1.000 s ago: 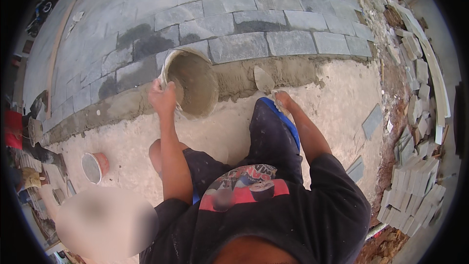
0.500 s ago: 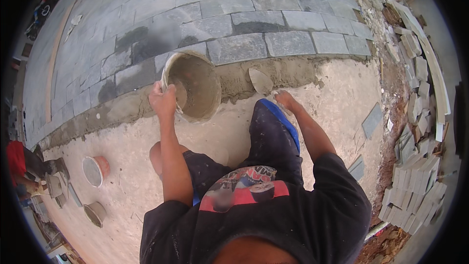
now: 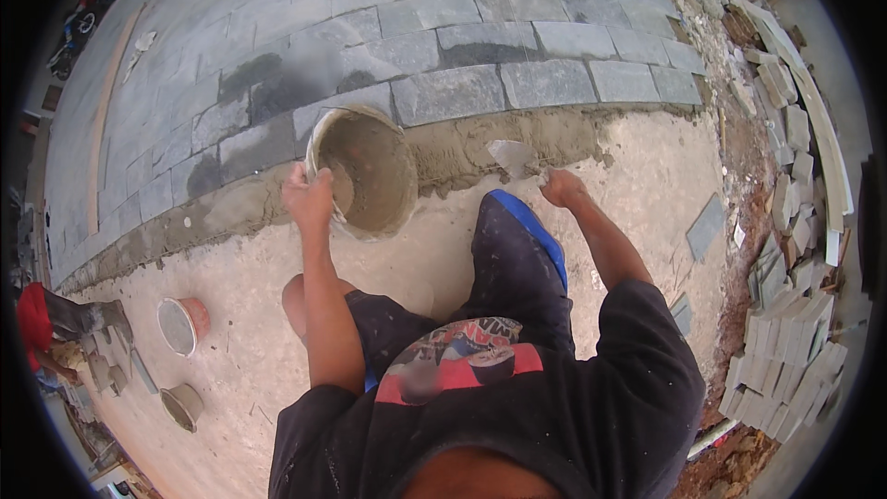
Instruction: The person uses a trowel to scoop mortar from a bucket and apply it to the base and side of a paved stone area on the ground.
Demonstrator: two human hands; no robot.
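Note:
My left hand is closed on the rim of a mortar-smeared bucket, which is tipped so its mouth faces me. A little wet residue coats its inside. In my right hand is the handle of a trowel; its pointed blade lies over the strip of wet mortar. That strip runs along the near edge of the laid grey stone pavers. The fingers of my right hand wrap round the handle and mostly hide it.
Lower left stand an orange bucket with grey contents and a smaller bucket. A person in red bends at the far left. Stacked stone slabs line the right side, with a loose slab nearer. A wooden board lies on the paving.
My right hand and the trowel have shifted slightly right, and the blade has turned. The bucket has dipped slightly toward me. The other person's arm has moved.

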